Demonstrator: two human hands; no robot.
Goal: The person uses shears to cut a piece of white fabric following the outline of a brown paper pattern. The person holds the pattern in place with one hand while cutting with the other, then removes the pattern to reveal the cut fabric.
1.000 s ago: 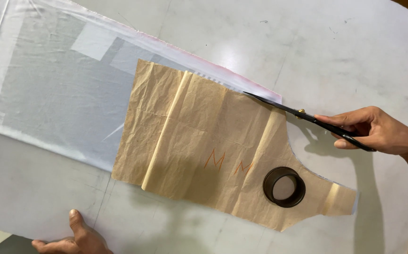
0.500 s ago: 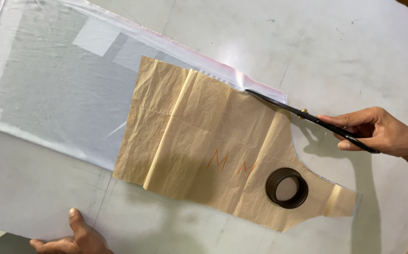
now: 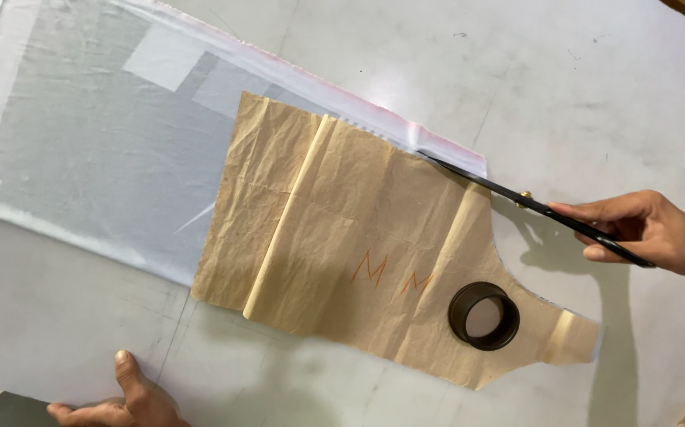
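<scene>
Black scissors (image 3: 532,207) are gripped by the right hand (image 3: 658,233), partway along the brown paper pattern's (image 3: 358,245) far edge; the left hand (image 3: 125,399) clasps the table's near edge; most fabric (image 3: 89,150) remains uncut.

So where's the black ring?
In the head view, the black ring sits on the brown paper, lower right, below the scissors.

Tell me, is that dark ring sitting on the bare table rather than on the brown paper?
No, the dark ring rests on the brown paper pattern, near its narrow end, below the scissors held by the right hand.
</scene>
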